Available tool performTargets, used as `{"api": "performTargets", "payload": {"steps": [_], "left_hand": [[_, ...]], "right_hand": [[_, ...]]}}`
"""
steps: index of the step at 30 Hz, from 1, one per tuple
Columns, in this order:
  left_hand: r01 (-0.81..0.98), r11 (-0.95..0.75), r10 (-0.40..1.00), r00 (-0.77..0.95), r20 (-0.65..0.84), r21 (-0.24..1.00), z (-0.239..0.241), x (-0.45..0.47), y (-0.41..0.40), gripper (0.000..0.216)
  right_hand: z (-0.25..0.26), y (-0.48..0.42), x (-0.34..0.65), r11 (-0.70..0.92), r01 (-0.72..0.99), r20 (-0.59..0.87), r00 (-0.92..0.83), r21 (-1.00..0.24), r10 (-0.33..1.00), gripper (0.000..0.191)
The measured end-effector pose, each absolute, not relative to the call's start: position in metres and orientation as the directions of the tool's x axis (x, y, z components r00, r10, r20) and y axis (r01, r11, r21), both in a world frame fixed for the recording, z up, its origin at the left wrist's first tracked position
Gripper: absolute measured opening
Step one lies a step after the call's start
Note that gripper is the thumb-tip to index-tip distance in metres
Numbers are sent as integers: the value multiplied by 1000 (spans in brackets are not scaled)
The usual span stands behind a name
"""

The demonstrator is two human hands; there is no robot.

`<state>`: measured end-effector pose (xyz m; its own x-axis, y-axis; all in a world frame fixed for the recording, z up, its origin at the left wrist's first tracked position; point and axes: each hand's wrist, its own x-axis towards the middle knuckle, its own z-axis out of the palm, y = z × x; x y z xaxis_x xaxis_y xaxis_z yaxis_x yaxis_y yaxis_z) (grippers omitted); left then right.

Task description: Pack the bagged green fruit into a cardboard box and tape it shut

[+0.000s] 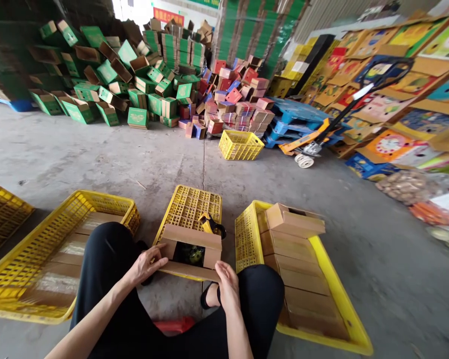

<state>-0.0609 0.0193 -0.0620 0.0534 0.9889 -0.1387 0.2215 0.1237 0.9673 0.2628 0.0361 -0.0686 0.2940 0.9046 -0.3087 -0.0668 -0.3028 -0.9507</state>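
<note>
A brown cardboard box (211, 257) sits between my knees on an upturned yellow crate (189, 207). Its end flaps are folded in, and its front flap is raised toward me. Through the gap in its top I see dark plastic and something greenish (194, 255), too unclear to name. My left hand (148, 264) grips the box's left end, fingers over the flap edge. At the front right corner, my right hand (228, 280) pinches the front flap. Just behind the box, a yellow and black tape dispenser (210, 224) rests on the crate.
A yellow crate (247, 244) of cardboard boxes stands to my right, another crate (108, 199) with taped boxes to my left. Farther off are a small yellow crate (241, 147), a pallet jack (310, 139), blue pallets (292, 117) and heaped green boxes (138, 117).
</note>
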Motion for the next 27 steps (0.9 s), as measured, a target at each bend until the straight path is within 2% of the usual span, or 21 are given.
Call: {"api": "performTargets", "payload": {"steps": [1,3,5,7,10,15,18,21,27], "left_hand": [[258,101,988,86,-127,961,-66,-62,18,36],[326,50,982,156,-106,944,-74,-64,14,48],[385,-2,969,228,-93,923,-82,-66,11,61],[450,-61,953,292,-83,891,-90,-67,9,66],[561,-155,933,354,-66,813,-101,-69,9,68],[734,-311,900,431,-60,604,-121,-72,12,69],[781,-382,887,460,-43,494,-127,-74,13,70],[798,-403,885,464,-30,449,-126,-74,14,72],[815,-372,886,454,-90,444,-120,-72,15,73]], "right_hand": [[-68,36,267,-265,10,-253,259,-964,932,47],[-69,36,273,-148,210,-113,168,-966,979,43],[-72,34,277,-5,417,21,57,-909,998,38],[-78,31,278,91,602,91,-31,-793,995,35],[-89,28,278,192,796,122,-149,-574,981,42],[-96,43,274,423,833,126,-405,-358,905,52],[-91,52,264,460,846,146,-436,-271,888,65],[-82,56,255,431,868,165,-400,-247,901,79],[-72,71,254,400,880,113,-384,-255,916,100]]}}
